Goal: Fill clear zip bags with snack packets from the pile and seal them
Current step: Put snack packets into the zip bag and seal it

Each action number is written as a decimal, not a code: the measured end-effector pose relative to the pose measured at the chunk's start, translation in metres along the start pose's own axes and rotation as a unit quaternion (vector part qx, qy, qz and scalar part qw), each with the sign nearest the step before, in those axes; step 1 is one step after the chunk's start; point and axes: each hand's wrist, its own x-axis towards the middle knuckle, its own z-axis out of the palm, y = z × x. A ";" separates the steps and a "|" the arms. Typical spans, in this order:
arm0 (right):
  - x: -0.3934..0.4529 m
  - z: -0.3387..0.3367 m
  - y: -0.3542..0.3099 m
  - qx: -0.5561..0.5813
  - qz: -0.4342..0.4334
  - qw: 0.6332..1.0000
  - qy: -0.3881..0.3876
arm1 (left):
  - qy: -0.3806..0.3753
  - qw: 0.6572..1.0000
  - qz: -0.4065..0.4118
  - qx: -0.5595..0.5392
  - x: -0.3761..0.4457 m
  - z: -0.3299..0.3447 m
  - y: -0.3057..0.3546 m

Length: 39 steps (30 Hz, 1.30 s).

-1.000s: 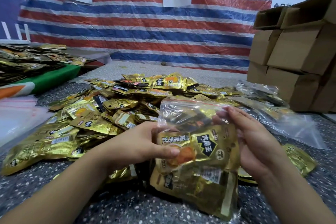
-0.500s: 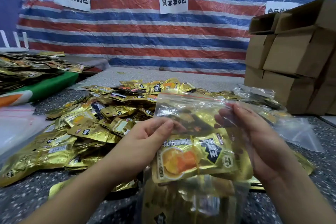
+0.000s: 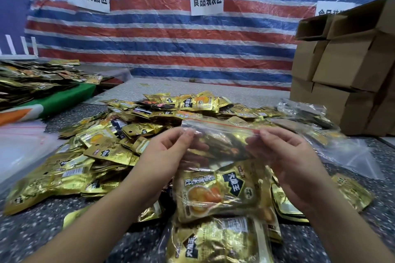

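I hold a clear zip bag (image 3: 222,134) upright in front of me, its red zip line along the top. Gold snack packets (image 3: 215,194) fill its lower part. My left hand (image 3: 164,160) pinches the bag's top left corner. My right hand (image 3: 292,160) pinches the top edge at the right. Behind the bag, a big pile of gold snack packets (image 3: 119,139) spreads over the speckled table (image 3: 42,228).
Stacked cardboard boxes (image 3: 350,74) stand at the right. Clear bags, some filled, lie in front of them (image 3: 310,113). A stack of empty clear bags (image 3: 19,145) lies at the left, with another packet pile (image 3: 32,79) behind it on a green surface. A striped tarp backs the table.
Both hands have slid up to the bag's top edge, the left leaving the packets inside, and the bag is raised and stretched out between them.
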 end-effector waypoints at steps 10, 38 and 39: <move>-0.002 0.029 -0.023 -0.522 -0.277 0.806 -0.021 | 0.020 0.994 0.082 0.075 -0.003 -0.002 0.000; 0.003 0.051 0.024 -0.428 -0.249 0.859 -0.129 | -0.119 0.952 0.101 0.265 0.004 -0.023 0.001; 0.003 0.051 0.023 -0.423 -0.255 0.859 -0.136 | -0.129 0.951 0.099 0.263 0.004 -0.024 0.001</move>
